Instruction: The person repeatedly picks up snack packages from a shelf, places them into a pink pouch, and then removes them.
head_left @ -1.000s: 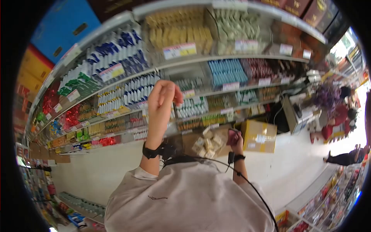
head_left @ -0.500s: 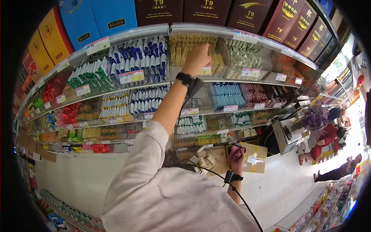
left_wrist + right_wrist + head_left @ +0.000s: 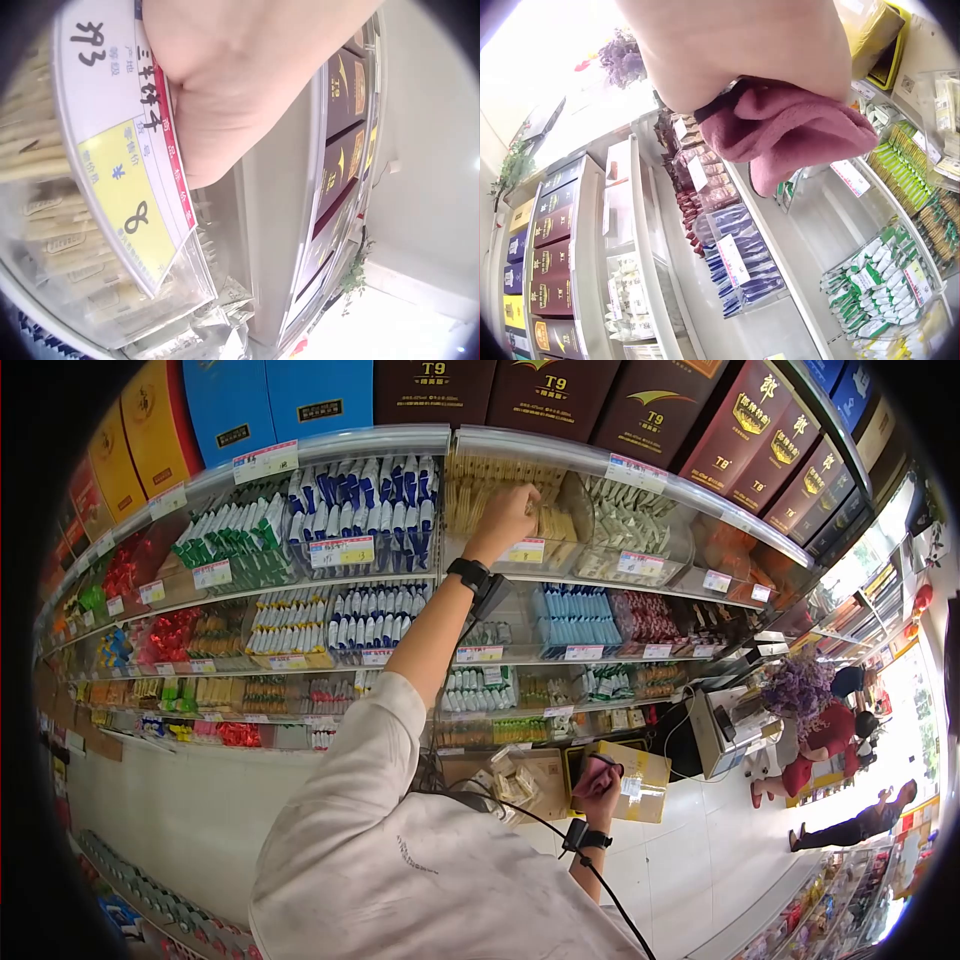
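Over tan packets, the left hand has any grip hidden; the right hand holds pink cloth.

Cloth: pink, plush, bunched, held in right hand | Packets: tan, slim, in rows, inside clear bin; left hand over them, fingertip contact not verifiable

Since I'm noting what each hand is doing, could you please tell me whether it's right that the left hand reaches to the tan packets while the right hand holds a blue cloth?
Not quite: the cloth in the right hand is pink, as the right wrist view shows. The left hand does reach to the tan packets.
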The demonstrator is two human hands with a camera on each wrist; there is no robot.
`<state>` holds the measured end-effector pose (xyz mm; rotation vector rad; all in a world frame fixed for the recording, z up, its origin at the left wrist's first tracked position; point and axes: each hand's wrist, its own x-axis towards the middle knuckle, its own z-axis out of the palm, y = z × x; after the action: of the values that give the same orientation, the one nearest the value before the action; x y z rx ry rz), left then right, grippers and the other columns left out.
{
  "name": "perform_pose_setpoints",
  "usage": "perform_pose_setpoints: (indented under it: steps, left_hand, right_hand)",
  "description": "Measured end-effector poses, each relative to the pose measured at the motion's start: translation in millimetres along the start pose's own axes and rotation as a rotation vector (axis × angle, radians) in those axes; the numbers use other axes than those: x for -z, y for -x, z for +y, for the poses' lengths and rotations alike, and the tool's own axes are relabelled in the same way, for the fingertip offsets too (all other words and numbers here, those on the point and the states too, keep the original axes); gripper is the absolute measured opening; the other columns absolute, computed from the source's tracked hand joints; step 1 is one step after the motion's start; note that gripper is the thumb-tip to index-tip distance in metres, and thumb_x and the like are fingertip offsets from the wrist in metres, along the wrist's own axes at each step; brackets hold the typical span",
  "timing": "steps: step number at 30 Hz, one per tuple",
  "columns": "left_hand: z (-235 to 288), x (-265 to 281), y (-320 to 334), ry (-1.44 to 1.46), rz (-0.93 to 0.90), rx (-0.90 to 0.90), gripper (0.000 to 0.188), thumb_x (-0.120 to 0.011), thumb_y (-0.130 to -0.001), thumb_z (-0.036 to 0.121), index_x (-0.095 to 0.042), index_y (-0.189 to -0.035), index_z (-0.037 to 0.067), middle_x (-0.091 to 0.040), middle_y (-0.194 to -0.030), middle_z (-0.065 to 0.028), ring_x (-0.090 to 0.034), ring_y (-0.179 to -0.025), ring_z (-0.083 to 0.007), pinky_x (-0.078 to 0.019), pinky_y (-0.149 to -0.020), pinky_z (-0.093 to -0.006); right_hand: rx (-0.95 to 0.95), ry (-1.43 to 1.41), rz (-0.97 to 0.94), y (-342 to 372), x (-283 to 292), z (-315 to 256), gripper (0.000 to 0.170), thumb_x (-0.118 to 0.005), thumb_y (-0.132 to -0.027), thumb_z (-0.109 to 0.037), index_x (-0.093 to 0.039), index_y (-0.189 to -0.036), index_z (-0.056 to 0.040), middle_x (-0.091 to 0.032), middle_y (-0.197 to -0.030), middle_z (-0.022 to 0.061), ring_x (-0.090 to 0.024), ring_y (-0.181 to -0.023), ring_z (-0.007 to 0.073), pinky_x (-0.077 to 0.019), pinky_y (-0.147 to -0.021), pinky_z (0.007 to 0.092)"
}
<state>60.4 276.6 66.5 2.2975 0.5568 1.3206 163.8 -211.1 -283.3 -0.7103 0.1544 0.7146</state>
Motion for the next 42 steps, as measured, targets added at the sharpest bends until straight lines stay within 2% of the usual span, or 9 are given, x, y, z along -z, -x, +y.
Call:
perform_pose_setpoints:
  steps: [6,8,13,15,19,28,34,38,42]
  left_hand:
    - [19.9,8.3,6.4,0.039,0.321,-0.102,0.028,-0.059,-0.087,-0.004,-0.065,-0.114,0.001,-0.064,-0.096,-0.0172,-0.065,-0.095,-0.0354,-0.052,-0.086,-0.0403]
    - [47.6,16.5,13.6,0.046,0.401,-0.218,0.029,-0.059,-0.09,-0.003,-0.063,-0.118,0.001,-0.062,-0.099,-0.0174,-0.064,-0.096,-0.0353,-0.0516,-0.086,-0.0379]
    - [128.4,36.5,67.3,0.324,0.198,-0.325,0.032,-0.06,-0.096,0.0,-0.059,-0.128,0.0,-0.065,-0.111,-0.0154,-0.066,-0.101,-0.0281,-0.0521,-0.088,-0.0329]
    - [152.4,34.1,93.8,0.748,-0.028,-0.086,0.029,-0.059,-0.099,0.003,-0.059,-0.128,-0.001,-0.066,-0.117,-0.0132,-0.065,-0.11,-0.0219,-0.0526,-0.094,-0.0318]
    - [165.3,9.1,137.6,1.109,-0.284,0.163,0.028,-0.059,-0.101,0.002,-0.057,-0.128,-0.003,-0.066,-0.122,-0.0105,-0.062,-0.11,-0.0119,-0.0529,-0.092,-0.0276]
    - [183.6,-26.5,191.5,1.117,-0.32,0.316,0.028,-0.06,-0.101,0.005,-0.055,-0.127,-0.005,-0.068,-0.117,-0.015,-0.065,-0.11,-0.0158,-0.0539,-0.093,-0.0291]
    - [180.1,-14.2,192.1,0.922,-0.459,0.552,0.032,-0.07,-0.099,0.024,-0.064,-0.115,-0.003,-0.071,-0.106,-0.0065,-0.065,-0.096,-0.0089,-0.0531,-0.083,-0.0246]
    - [184.0,-15.0,192.8,0.911,-0.397,0.405,0.029,-0.068,-0.099,0.021,-0.066,-0.113,-0.005,-0.071,-0.105,-0.0079,-0.066,-0.094,-0.0094,-0.0548,-0.077,-0.025]
    - [180.2,-19.0,194.3,0.917,-0.365,0.357,0.033,-0.067,-0.1,0.021,-0.064,-0.12,-0.005,-0.071,-0.108,-0.0087,-0.065,-0.096,-0.0091,-0.0538,-0.08,-0.025]
  right_hand:
    - [-0.01,0.024,0.218,51.8,-96.6,-19.5,0.028,-0.056,-0.102,-0.015,-0.046,-0.075,-0.0169,-0.04,-0.061,-0.0075,-0.04,-0.053,0.0062,-0.035,-0.052,0.0219]
    - [-0.018,0.031,0.047,25.3,-64.6,-24.1,0.027,-0.055,-0.103,-0.016,-0.047,-0.077,-0.0171,-0.043,-0.063,-0.0069,-0.042,-0.055,0.0054,-0.0347,-0.052,0.0219]
    - [0.123,0.285,-0.157,10.2,-83.0,-45.7,0.012,-0.056,-0.105,-0.021,-0.062,-0.102,-0.0104,-0.057,-0.082,-0.0025,-0.055,-0.073,0.0076,-0.0438,-0.062,0.0223]
    - [0.17,0.37,0.04,47.1,-157.6,-54.8,0.026,-0.057,-0.105,-0.024,-0.062,-0.123,-0.0057,-0.064,-0.104,0.0009,-0.063,-0.093,0.0109,-0.0514,-0.074,0.0249]
    - [0.138,0.304,-0.176,54.9,-202.9,-59.4,0.032,-0.061,-0.104,-0.025,-0.059,-0.13,-0.0078,-0.064,-0.124,0.0019,-0.062,-0.111,0.0141,-0.0517,-0.09,0.0313]
    - [0.104,0.632,-0.454,87.8,-245.4,-40.2,0.034,-0.069,-0.098,-0.022,-0.06,-0.121,0.0009,-0.066,-0.085,-0.0013,-0.066,-0.074,0.0101,-0.0532,-0.066,0.0229]
    - [0.274,0.623,-0.422,105.0,-259.5,-42.0,0.029,-0.064,-0.101,-0.015,-0.057,-0.125,0.0006,-0.067,-0.105,0.0056,-0.064,-0.077,0.0093,-0.0539,-0.067,0.0259]
    - [0.167,0.863,-0.452,102.5,-251.0,-57.6,0.021,-0.059,-0.104,-0.021,-0.06,-0.109,-0.001,-0.062,-0.082,0.0013,-0.059,-0.07,0.0071,-0.0512,-0.062,0.0256]
    - [0.367,0.618,-0.36,96.8,-253.1,-55.3,0.029,-0.052,-0.108,-0.031,-0.06,-0.103,-0.0036,-0.051,-0.07,-0.0022,-0.051,-0.061,0.0069,-0.0483,-0.06,0.0251]
